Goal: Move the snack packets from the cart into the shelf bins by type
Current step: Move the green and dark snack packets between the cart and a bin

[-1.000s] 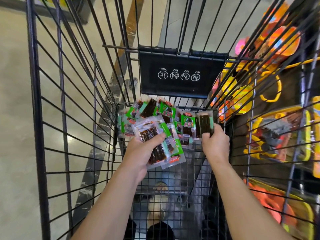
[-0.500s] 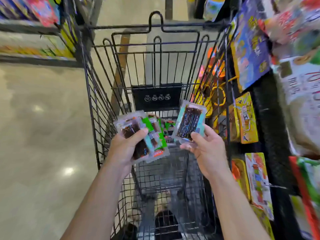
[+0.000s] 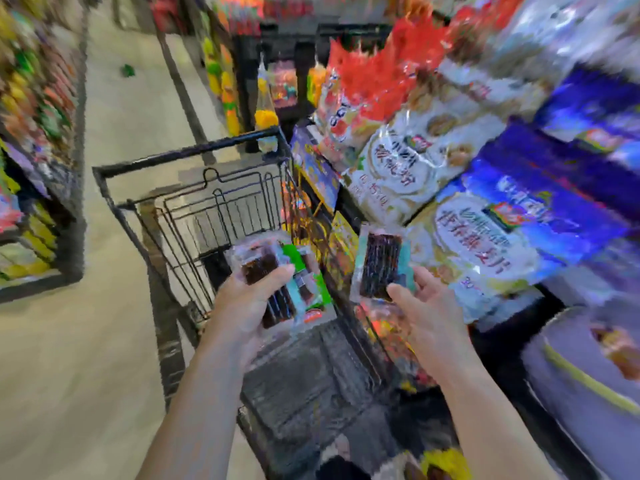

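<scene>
Here, left hand [image 3: 249, 306]: clenched round a fanned bundle of snack packets [image 3: 273, 268], centre of the frame, above the cart
Right hand [image 3: 427, 306]: pinching a single teal-edged packet [image 3: 380, 265] upright, just right of centre
Cart [image 3: 188, 155]: black wire, centre left
Large bags [image 3: 502, 233]: blue and white, stacked at right, blurred

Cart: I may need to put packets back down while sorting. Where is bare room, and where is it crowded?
Bare: the bottom of the cart below the left hand and right hand, between its side walls, though blurred; also the aisle floor left of the cart. Crowded: to the right, large bags packed side by side.
</scene>
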The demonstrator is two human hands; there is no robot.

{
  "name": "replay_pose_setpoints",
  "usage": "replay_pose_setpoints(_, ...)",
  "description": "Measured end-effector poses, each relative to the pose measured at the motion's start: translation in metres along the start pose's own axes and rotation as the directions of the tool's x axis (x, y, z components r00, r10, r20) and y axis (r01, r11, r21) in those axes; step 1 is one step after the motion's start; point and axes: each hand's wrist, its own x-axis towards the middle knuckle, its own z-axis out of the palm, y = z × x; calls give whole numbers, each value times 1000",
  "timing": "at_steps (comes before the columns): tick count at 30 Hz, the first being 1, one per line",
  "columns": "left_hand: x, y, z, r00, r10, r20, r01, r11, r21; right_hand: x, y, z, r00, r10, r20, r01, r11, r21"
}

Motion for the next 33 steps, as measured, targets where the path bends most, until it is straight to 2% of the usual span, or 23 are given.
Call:
replay_pose_setpoints(3, -34, 12, 42, 987, 34, 155, -43, 998, 56, -46, -35, -35, 985, -86, -153, 84, 996, -23)
replay_pose_setpoints(7, -78, 10, 111, 945, 54, 323, -94, 990, 107, -112, -71, -89, 926, -186, -330, 179, 982, -51)
replay_pose_setpoints(12, -152, -18, 207, 839, 31, 544, -134, 979, 152, -215, -99, -166, 835, -247, -492, 222, 969, -111)
replay_pose_setpoints(19, -278, -110, 327, 719, -106, 687, -128, 951, 281, -388, -123, -277, 632, -328, -702, 214, 945, -248)
replay_pose_setpoints(24, -376, -179, 396, 573, -190, 797, -131, 939, 318, -504, -132, -337, 513, -341, -787, 219, 939, -264)
replay_pose_setpoints(31, -487, -254, 475, 359, -322, 876, -123, 914, 387, -622, -132, -404, 244, -349, -905, 150, 935, -320)
replay_pose_setpoints(33, -508, -273, 496, 319, -366, 874, -139, 894, 425, -645, -130, -422, 167, -339, -926, 130, 938, -320)
